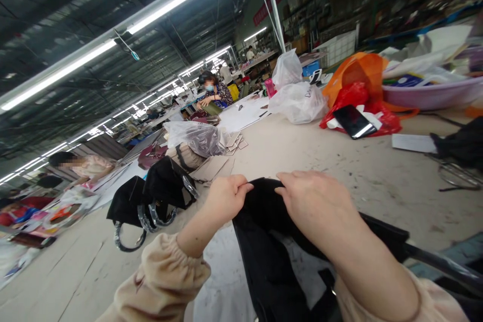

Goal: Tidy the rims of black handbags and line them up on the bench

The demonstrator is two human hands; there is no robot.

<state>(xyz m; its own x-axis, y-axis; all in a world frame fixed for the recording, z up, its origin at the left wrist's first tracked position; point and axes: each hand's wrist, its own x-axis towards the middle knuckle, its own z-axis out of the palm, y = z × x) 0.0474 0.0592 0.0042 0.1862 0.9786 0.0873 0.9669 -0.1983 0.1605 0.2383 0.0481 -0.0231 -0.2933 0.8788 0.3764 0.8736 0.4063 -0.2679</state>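
A black fabric piece (266, 256), which looks like part of a bag, hangs in a curve between my two hands. My left hand (226, 197) pinches its upper edge between thumb and fingers. A short way to the right, my right hand (317, 206) grips the same edge, its fingers partly hidden behind the cloth. White sheet material (222, 282) lies beneath the black piece. Left of my left hand, black handbags (166, 186) rest on the table with their handles wrapped in clear plastic.
Beyond my hands on the table (271, 151) are a clear plastic bag (196, 136), small card pieces (236, 143), white plastic bags (298, 100), a phone (353, 122) on a red bag, and a lilac basin (433, 93). Eyeglasses (458, 176) lie at right. A co-worker (215, 93) sits farther back.
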